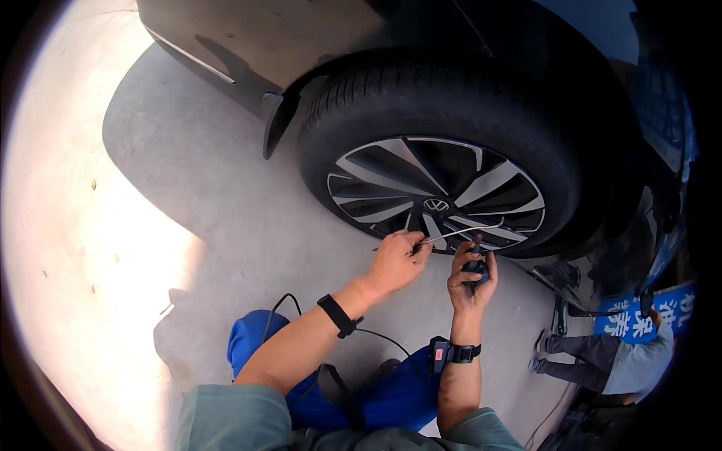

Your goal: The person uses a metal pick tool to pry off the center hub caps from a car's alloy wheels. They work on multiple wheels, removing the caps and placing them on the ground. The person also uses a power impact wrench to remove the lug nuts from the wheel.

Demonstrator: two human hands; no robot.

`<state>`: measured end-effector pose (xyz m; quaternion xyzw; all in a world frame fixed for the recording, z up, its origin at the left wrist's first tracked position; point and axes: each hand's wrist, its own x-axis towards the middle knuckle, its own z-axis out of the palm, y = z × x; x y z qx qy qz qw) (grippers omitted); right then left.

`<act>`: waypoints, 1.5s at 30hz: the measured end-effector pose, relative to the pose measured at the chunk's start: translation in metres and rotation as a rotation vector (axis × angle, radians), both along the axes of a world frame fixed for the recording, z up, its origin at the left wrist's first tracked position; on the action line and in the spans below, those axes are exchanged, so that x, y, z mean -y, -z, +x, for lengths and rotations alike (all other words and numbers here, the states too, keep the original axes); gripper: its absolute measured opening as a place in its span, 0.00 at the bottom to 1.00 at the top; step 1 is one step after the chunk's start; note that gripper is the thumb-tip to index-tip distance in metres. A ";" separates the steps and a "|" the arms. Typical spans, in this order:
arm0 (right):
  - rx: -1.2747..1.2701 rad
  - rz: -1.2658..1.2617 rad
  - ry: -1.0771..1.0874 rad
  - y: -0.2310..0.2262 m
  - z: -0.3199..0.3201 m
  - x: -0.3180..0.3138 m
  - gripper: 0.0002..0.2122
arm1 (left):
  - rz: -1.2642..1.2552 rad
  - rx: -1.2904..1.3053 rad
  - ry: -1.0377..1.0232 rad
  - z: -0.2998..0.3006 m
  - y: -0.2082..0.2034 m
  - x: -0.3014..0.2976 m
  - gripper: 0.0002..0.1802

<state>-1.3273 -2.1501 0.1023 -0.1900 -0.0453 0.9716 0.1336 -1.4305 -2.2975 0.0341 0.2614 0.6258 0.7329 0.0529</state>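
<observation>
My left hand [400, 261] is closed around a thin metal rod [459, 230] with a bent tip. The rod reaches to the right across the lower spokes of the wheel [398, 180]; whether it touches them I cannot tell. Upright beside it, my right hand [472, 282] grips a small black object [476, 269], partly hidden by the fingers, its kind unclear. Dark smudges mark the fingers. The wheel has black and silver spokes, a round centre cap [435, 204] and a black tyre [421, 98].
A dark car body [286, 37] arches over the tyre, with a mud flap [280, 124] at its left. Grey concrete floor [248, 225] lies below. To the right, another person [602, 357] is near a blue sign [617, 319]. A thin cable [387, 337] runs by my blue-clad legs.
</observation>
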 end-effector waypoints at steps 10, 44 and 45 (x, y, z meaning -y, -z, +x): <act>-0.220 0.030 -0.126 -0.016 0.048 -0.009 0.16 | -0.232 0.227 0.199 0.020 0.008 -0.010 0.20; 0.039 -0.243 0.364 -0.234 0.332 -0.027 0.12 | -1.138 0.247 0.582 0.186 -0.320 0.009 0.20; 0.010 -0.190 0.423 -0.266 0.352 -0.030 0.13 | -1.139 0.190 0.628 0.189 -0.341 0.005 0.20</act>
